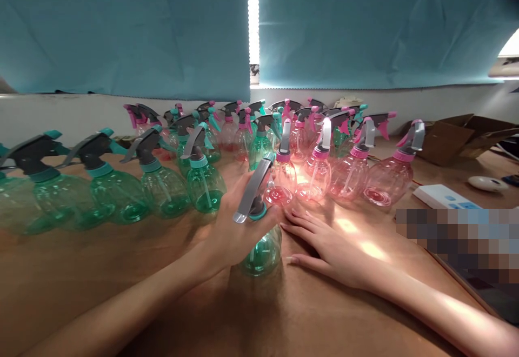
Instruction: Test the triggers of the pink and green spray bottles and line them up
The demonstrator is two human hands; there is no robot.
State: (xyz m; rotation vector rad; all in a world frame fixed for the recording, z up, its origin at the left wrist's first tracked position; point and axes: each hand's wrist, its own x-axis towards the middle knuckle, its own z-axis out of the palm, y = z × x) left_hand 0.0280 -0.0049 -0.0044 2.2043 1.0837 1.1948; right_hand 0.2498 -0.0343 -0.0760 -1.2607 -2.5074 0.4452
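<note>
My left hand (pixel 239 222) is wrapped round the neck of a green spray bottle (pixel 261 257) with a grey and teal trigger head, standing upright on the table. My right hand (pixel 320 240) lies flat on the tabletop just to the right, fingers spread and holding nothing. Beyond its fingertips stands a row of pink spray bottles (pixel 314 176) with grey heads and pink collars. To the left of my left hand runs a row of green spray bottles (pixel 164 189) with teal collars.
Several more pink and green spray bottles crowd the back by the wall. At the right are an open cardboard box (pixel 454 135), a white computer mouse (pixel 487 184) and a white box with blue marks (pixel 444 196). Teal blinds (pixel 125 32) hang behind the brown table (pixel 194 313).
</note>
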